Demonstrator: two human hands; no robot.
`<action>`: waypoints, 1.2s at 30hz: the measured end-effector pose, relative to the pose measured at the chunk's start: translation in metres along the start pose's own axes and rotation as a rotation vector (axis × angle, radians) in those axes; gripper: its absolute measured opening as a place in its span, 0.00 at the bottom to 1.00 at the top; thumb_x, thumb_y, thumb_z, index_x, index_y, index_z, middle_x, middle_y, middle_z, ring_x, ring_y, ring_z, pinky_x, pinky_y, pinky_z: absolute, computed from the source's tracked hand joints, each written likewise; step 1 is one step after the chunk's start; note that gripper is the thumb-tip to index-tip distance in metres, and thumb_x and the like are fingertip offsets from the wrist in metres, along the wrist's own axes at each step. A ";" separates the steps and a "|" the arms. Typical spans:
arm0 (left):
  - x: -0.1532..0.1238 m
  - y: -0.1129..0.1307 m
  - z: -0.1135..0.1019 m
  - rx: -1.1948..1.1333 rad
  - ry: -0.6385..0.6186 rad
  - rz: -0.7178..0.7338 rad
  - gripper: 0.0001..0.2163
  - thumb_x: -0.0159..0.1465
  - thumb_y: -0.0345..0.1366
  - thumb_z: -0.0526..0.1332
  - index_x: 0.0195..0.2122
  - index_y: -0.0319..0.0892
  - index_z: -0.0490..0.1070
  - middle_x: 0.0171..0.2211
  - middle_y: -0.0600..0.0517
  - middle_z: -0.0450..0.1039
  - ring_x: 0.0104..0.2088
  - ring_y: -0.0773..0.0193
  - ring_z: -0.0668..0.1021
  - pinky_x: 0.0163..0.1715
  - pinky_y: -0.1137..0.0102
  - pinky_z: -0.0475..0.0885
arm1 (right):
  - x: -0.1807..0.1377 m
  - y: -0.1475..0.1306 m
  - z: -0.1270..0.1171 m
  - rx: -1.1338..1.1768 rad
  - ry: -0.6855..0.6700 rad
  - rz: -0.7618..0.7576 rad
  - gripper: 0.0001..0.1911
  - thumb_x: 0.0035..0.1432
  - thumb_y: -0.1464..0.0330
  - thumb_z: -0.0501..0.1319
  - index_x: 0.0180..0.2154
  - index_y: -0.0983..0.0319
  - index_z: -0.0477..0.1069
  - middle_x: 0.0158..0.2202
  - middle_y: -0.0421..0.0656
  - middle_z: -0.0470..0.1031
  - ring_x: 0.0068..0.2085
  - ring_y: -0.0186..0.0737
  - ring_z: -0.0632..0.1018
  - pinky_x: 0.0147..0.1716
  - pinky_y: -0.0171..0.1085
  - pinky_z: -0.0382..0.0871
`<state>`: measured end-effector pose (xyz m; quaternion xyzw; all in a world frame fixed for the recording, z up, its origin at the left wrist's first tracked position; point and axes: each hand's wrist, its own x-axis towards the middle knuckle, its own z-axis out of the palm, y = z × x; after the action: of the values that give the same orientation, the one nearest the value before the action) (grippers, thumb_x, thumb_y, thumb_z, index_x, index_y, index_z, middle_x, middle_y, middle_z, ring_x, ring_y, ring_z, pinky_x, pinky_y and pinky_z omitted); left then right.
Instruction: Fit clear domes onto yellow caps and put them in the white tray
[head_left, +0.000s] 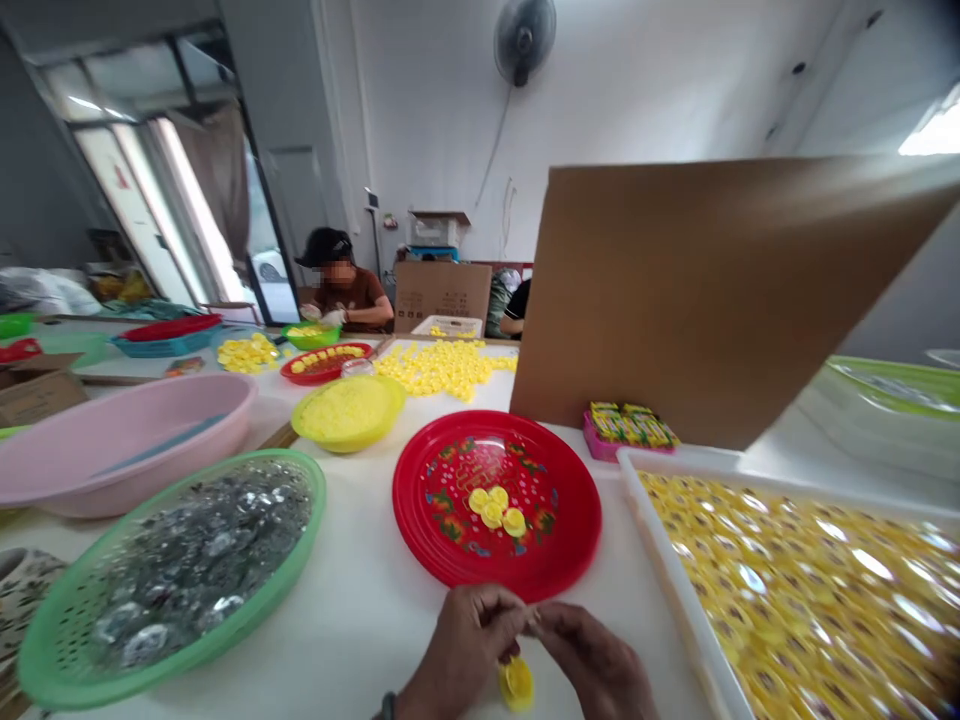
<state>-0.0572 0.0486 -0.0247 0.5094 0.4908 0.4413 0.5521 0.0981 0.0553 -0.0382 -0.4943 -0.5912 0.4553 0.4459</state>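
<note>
My left hand (461, 650) and my right hand (592, 665) meet at the table's near edge, fingertips pinched together on a small item I cannot make out. A small yellow cap (517, 684) shows just below them, between the hands. Just beyond lies a red patterned plate (555, 560) with three yellow caps (495, 507) on it. A white tray (637, 500) packed with shiny yellow wrapped pieces lies to the right of my right hand.
A green colander (300, 560) of clear shiny pieces and a pink basin (120, 440) stand left. A yellow bowl (349, 412), a heap of yellow caps (442, 367), a brown cardboard sheet (697, 300) and a small pink tray of packets (626, 428) lie behind. A person (341, 295) sits at the far end.
</note>
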 end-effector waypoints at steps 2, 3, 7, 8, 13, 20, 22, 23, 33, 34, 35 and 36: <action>0.002 0.002 0.003 -0.026 -0.028 -0.004 0.14 0.56 0.43 0.61 0.33 0.37 0.76 0.25 0.49 0.74 0.23 0.68 0.72 0.25 0.74 0.66 | -0.001 -0.001 -0.003 0.103 0.005 0.044 0.13 0.50 0.57 0.63 0.30 0.61 0.73 0.29 0.43 0.76 0.33 0.41 0.76 0.34 0.33 0.70; 0.003 0.001 0.005 -0.049 -0.035 -0.022 0.13 0.56 0.43 0.62 0.33 0.37 0.76 0.26 0.49 0.75 0.24 0.68 0.73 0.25 0.74 0.67 | -0.004 -0.001 -0.004 0.154 0.013 0.065 0.12 0.50 0.58 0.64 0.30 0.61 0.72 0.28 0.43 0.76 0.32 0.40 0.75 0.32 0.33 0.69; -0.003 -0.010 0.010 -0.115 -0.054 -0.102 0.12 0.56 0.41 0.62 0.35 0.37 0.74 0.28 0.48 0.76 0.25 0.67 0.74 0.26 0.73 0.69 | -0.012 0.007 -0.006 0.322 0.025 0.130 0.10 0.49 0.63 0.67 0.29 0.62 0.71 0.25 0.40 0.72 0.27 0.33 0.70 0.28 0.32 0.66; -0.006 -0.011 0.009 -0.126 -0.055 -0.113 0.11 0.56 0.40 0.63 0.36 0.38 0.74 0.28 0.48 0.76 0.26 0.66 0.75 0.26 0.73 0.69 | -0.013 0.008 -0.006 0.356 0.014 0.128 0.09 0.48 0.64 0.67 0.29 0.62 0.71 0.25 0.40 0.72 0.27 0.33 0.70 0.27 0.31 0.65; -0.018 -0.007 0.003 -0.185 -0.006 -0.121 0.11 0.55 0.39 0.65 0.36 0.40 0.74 0.30 0.50 0.77 0.29 0.64 0.77 0.30 0.71 0.72 | -0.018 0.007 -0.002 0.423 -0.056 0.063 0.06 0.51 0.69 0.66 0.33 0.61 0.71 0.29 0.40 0.72 0.31 0.32 0.71 0.32 0.32 0.66; -0.023 -0.004 0.001 -0.135 0.004 -0.038 0.09 0.55 0.38 0.64 0.36 0.42 0.74 0.33 0.51 0.77 0.32 0.63 0.77 0.34 0.69 0.74 | -0.023 0.007 -0.001 0.375 -0.033 -0.020 0.06 0.52 0.72 0.65 0.35 0.59 0.71 0.32 0.39 0.73 0.35 0.33 0.73 0.35 0.33 0.68; -0.024 -0.004 0.000 -0.098 0.001 -0.010 0.09 0.56 0.38 0.64 0.37 0.42 0.74 0.33 0.51 0.77 0.32 0.63 0.77 0.34 0.70 0.73 | -0.023 0.007 -0.001 0.367 -0.023 -0.023 0.07 0.52 0.71 0.65 0.35 0.59 0.71 0.32 0.39 0.73 0.35 0.34 0.73 0.35 0.33 0.68; -0.024 -0.004 0.000 -0.075 0.009 0.001 0.08 0.56 0.38 0.64 0.36 0.42 0.74 0.32 0.51 0.77 0.31 0.64 0.77 0.33 0.70 0.73 | -0.023 0.007 -0.001 0.374 -0.026 -0.016 0.06 0.52 0.71 0.65 0.35 0.59 0.71 0.32 0.39 0.73 0.35 0.34 0.73 0.35 0.33 0.68; -0.025 -0.003 -0.001 -0.001 0.060 0.013 0.06 0.54 0.37 0.65 0.30 0.40 0.74 0.27 0.52 0.76 0.28 0.65 0.75 0.30 0.72 0.71 | -0.022 0.006 -0.001 0.518 -0.093 0.082 0.05 0.52 0.71 0.65 0.33 0.60 0.71 0.30 0.39 0.73 0.33 0.31 0.72 0.34 0.31 0.67; -0.024 -0.003 -0.001 -0.009 0.054 0.002 0.07 0.54 0.37 0.65 0.31 0.40 0.74 0.28 0.52 0.76 0.28 0.65 0.75 0.30 0.72 0.71 | -0.023 0.005 -0.001 0.525 -0.091 0.084 0.07 0.52 0.70 0.65 0.35 0.59 0.71 0.30 0.39 0.72 0.32 0.31 0.72 0.33 0.31 0.67; -0.024 -0.003 -0.001 -0.024 0.048 -0.011 0.07 0.54 0.37 0.65 0.31 0.40 0.74 0.28 0.51 0.76 0.28 0.65 0.75 0.30 0.72 0.71 | -0.023 0.005 0.000 0.527 -0.098 0.088 0.08 0.52 0.70 0.65 0.36 0.59 0.70 0.30 0.39 0.72 0.32 0.32 0.72 0.33 0.31 0.67; -0.023 -0.003 -0.001 -0.044 0.040 -0.026 0.07 0.54 0.37 0.65 0.31 0.40 0.74 0.28 0.51 0.76 0.28 0.65 0.75 0.30 0.72 0.71 | -0.023 0.005 0.000 0.528 -0.109 0.095 0.10 0.52 0.69 0.65 0.38 0.59 0.70 0.30 0.39 0.72 0.32 0.32 0.71 0.33 0.32 0.67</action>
<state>-0.0610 0.0258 -0.0253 0.4817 0.4984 0.4549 0.5591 0.1012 0.0332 -0.0445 -0.3629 -0.4513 0.6400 0.5050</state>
